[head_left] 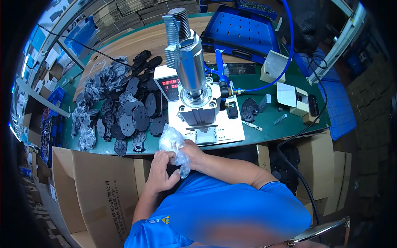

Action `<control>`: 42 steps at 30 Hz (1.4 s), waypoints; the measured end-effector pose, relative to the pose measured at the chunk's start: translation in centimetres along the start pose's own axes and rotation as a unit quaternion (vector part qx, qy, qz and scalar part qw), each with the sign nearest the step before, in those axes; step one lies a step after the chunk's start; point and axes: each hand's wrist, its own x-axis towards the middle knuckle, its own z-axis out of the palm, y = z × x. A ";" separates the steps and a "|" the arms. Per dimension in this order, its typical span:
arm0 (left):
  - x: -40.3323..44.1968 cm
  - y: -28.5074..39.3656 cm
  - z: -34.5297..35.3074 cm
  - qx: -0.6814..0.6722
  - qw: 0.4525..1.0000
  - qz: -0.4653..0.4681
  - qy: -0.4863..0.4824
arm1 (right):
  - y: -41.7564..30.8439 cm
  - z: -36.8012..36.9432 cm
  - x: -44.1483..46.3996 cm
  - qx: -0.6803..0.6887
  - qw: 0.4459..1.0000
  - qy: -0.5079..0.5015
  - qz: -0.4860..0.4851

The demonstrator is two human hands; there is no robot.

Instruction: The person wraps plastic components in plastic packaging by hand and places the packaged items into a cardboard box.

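Note:
A crumpled clear plastic bag [170, 139] is between my two hands, in front of the press near the table's front edge. My left hand [160, 170] pinches the bag from the left, with its thumb pointing toward the bag's lower end. On the other side, my right hand [192, 153] is closed around the bag, its fingers partly hidden behind the plastic. Whether anything lies inside the bag, I cannot tell. Just beyond my hands stands the metal press [194, 78] on a white base plate [231, 131], with a small block-shaped fixture [205, 135] at its front.
Many flat black plastic parts [133, 113] are heaped left of the press, several wrapped in plastic [108, 76]. A counter with red digits [166, 84] adjoins the press. Blue tray [242, 31] stands behind. Cardboard boxes [103, 186] flank me. A black cable [295, 165] hangs at right.

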 end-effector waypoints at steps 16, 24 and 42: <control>-0.8 -2.1 2.8 0.137 0.981 0.053 0.124 | 2.4 0.5 1.3 -0.051 0.997 -0.028 -0.051; 0.3 -2.7 2.2 0.206 0.960 0.117 0.151 | 1.9 1.9 0.8 -0.017 0.997 -0.029 -0.068; -0.1 -1.3 2.2 0.239 0.944 0.117 0.196 | -0.2 2.2 0.1 -0.038 0.998 -0.041 -0.043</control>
